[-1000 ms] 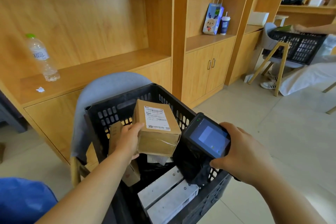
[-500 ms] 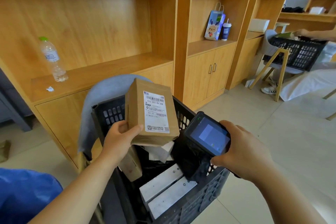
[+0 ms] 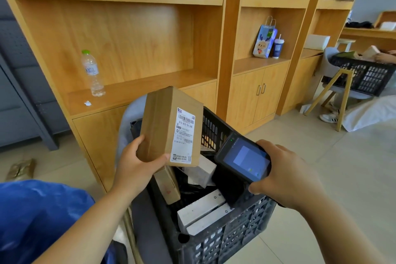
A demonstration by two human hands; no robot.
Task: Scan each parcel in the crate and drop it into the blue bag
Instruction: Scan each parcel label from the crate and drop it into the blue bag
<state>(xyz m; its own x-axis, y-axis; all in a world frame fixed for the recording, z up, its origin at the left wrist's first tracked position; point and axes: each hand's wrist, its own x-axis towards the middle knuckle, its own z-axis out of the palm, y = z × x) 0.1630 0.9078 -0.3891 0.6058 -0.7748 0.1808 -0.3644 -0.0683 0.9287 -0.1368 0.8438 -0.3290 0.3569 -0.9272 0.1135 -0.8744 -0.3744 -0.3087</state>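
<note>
Indoors: pale tiled floor (image 3: 321,156), long wall of wooden shelving (image 3: 132,34) with cabinet doors below. Clear water bottle (image 3: 92,73) upright on the left shelf, small paper scrap (image 3: 87,103) near it. Patterned gift bag (image 3: 264,42) and lidded cup (image 3: 278,48) side by side in the next bay. Second black crate (image 3: 364,78) on a chair at far right, another person's hand at its rim.

Black crate (image 3: 227,240) directly below the hands, holding white boxes (image 3: 201,212), a small brown carton (image 3: 168,184) and black wrapping. Blue bag (image 3: 36,216) at lower left, beside the crate.

Versus 0.5 s ago: cardboard parcel (image 3: 169,126) raised higher and turned more upright; scanner hardly shifted.

Parcel held above the crate's left half, clear of its contents. Long axis near vertical, top leaning slightly away; white shipping label (image 3: 185,135) facing the camera and right, toward the scanner. Left hand (image 3: 137,163) clasped round the parcel's lower end, thumb across the front face. Right hand (image 3: 287,176) wrapped round the handheld scanner (image 3: 244,158), lit screen up, nose aimed at the parcel.
</note>
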